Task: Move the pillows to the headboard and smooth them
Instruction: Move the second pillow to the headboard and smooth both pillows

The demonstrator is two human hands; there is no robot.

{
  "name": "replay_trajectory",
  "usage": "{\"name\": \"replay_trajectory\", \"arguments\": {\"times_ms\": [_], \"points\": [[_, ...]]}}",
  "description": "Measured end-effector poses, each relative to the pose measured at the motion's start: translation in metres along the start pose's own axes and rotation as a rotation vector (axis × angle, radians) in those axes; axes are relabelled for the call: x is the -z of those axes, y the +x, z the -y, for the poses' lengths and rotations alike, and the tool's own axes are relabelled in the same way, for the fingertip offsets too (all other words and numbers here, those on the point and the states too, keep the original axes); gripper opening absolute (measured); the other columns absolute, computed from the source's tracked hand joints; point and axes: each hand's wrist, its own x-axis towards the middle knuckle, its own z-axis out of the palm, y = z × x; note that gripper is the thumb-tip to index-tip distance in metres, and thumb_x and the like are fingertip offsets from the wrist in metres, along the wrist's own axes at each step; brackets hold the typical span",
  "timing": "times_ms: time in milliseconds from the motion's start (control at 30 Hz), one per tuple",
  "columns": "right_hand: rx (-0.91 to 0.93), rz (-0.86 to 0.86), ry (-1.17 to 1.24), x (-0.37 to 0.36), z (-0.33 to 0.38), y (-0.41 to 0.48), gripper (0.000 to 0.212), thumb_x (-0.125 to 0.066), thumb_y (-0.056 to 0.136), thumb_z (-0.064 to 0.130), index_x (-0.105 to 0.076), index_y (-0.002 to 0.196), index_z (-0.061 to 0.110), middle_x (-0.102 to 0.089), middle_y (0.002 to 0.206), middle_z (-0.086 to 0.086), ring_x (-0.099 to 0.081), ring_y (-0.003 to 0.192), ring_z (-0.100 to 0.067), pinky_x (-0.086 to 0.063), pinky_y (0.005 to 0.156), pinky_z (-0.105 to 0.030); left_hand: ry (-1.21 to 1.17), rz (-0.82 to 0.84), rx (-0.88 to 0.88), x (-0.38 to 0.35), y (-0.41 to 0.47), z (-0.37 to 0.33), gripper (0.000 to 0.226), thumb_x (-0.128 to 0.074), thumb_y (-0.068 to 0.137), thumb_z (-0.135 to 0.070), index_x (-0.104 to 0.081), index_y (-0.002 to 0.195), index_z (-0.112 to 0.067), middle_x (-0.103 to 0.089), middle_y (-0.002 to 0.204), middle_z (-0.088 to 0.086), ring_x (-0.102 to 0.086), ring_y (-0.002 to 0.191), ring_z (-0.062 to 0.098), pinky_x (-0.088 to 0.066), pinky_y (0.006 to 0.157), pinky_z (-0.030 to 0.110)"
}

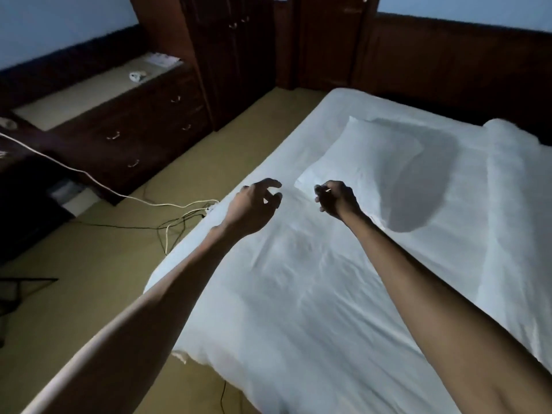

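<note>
A white pillow (364, 156) lies flat on the white-sheeted bed (298, 294), toward its far end, with a dark shadow across its right part. A long white roll (507, 180), pillow or bedding, I cannot tell which, lies along the right side. Dark wooden panelling (448, 64) stands behind the far end of the bed. My left hand (254, 204) hovers over the sheet left of the pillow's near corner, fingers apart and curled, holding nothing. My right hand (337, 198) is at the pillow's near edge with its fingers curled closed; nothing shows in it.
A dark chest of drawers (134, 127) and a tall wardrobe (227, 55) line the left wall. White and black cables (179, 213) trail over the tan floor (89, 294) beside the bed's left edge. A dark object (18, 294) stands at the far left.
</note>
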Motion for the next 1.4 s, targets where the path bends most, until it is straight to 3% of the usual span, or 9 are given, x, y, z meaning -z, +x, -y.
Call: {"name": "replay_trajectory", "arguments": {"times_ms": [233,367,533,633,967,1200,1400], "points": [[0.159,0.085,-0.09,-0.117,0.147,0.065,0.051,-0.042,0.084,0.047,-0.065,0.087,0.001,-0.075,0.089,-0.013,-0.071,0.085,-0.037,-0.059,0.084,-0.043,0.127,-0.11,0.161,0.113,0.04,0.117,0.036,-0.054,0.096,-0.04,-0.065,0.129,-0.034,-0.079,0.099,-0.015,-0.072,0.099,0.025,-0.057,0.088,0.042],[0.168,0.1,-0.108,-0.17,0.214,0.111,0.048,-0.044,0.083,0.044,-0.067,0.08,0.002,-0.075,0.087,-0.014,-0.072,0.085,-0.039,-0.061,0.081,-0.049,0.141,-0.148,0.187,0.164,0.07,0.176,0.044,-0.049,0.091,-0.043,-0.066,0.13,-0.03,-0.08,0.1,-0.012,-0.073,0.097,0.026,-0.057,0.086,0.041],[0.175,0.129,-0.138,-0.227,0.285,0.158,0.048,-0.041,0.076,0.048,-0.065,0.076,0.007,-0.076,0.094,-0.015,-0.073,0.088,-0.039,-0.061,0.083,-0.052,0.109,-0.161,0.204,0.216,0.113,0.241,0.037,-0.056,0.096,-0.035,-0.066,0.131,-0.028,-0.08,0.101,-0.009,-0.074,0.088,0.025,-0.057,0.088,0.04],[0.163,0.091,-0.12,-0.257,0.324,0.19,0.047,-0.042,0.076,0.05,-0.066,0.075,0.01,-0.077,0.096,-0.014,-0.073,0.088,-0.04,-0.061,0.083,-0.054,0.12,-0.163,0.181,0.249,0.146,0.28,0.036,-0.057,0.098,-0.034,-0.066,0.132,-0.027,-0.08,0.101,-0.008,-0.073,0.096,0.025,-0.056,0.09,0.04],[-0.028,-0.052,-0.024,-0.378,0.409,0.313,0.059,-0.049,0.08,0.06,-0.073,0.108,0.014,-0.078,0.105,-0.01,-0.076,0.094,-0.034,-0.062,0.086,-0.051,0.08,-0.005,0.03,0.335,0.278,0.43,0.042,-0.054,0.093,-0.04,-0.065,0.133,-0.031,-0.079,0.102,-0.01,-0.072,0.103,0.024,-0.055,0.094,0.041],[-0.142,-0.1,0.013,-0.441,0.463,0.354,0.082,-0.035,0.063,0.074,-0.072,0.106,0.014,-0.076,0.111,-0.011,-0.075,0.098,-0.034,-0.06,0.09,-0.05,0.05,0.11,-0.056,0.383,0.355,0.503,0.036,-0.056,0.094,-0.038,-0.067,0.128,-0.032,-0.079,0.096,-0.011,-0.073,0.1,0.025,-0.055,0.092,0.041],[-0.234,-0.264,0.012,-0.405,0.508,0.327,0.044,-0.045,0.084,0.046,-0.07,0.101,0.015,-0.076,0.107,-0.009,-0.073,0.096,-0.033,-0.057,0.094,-0.04,-0.013,0.196,-0.109,0.379,0.407,0.511,0.048,-0.05,0.084,-0.046,-0.068,0.125,-0.032,-0.08,0.095,-0.01,-0.072,0.1,0.028,-0.056,0.093,0.043]]}}
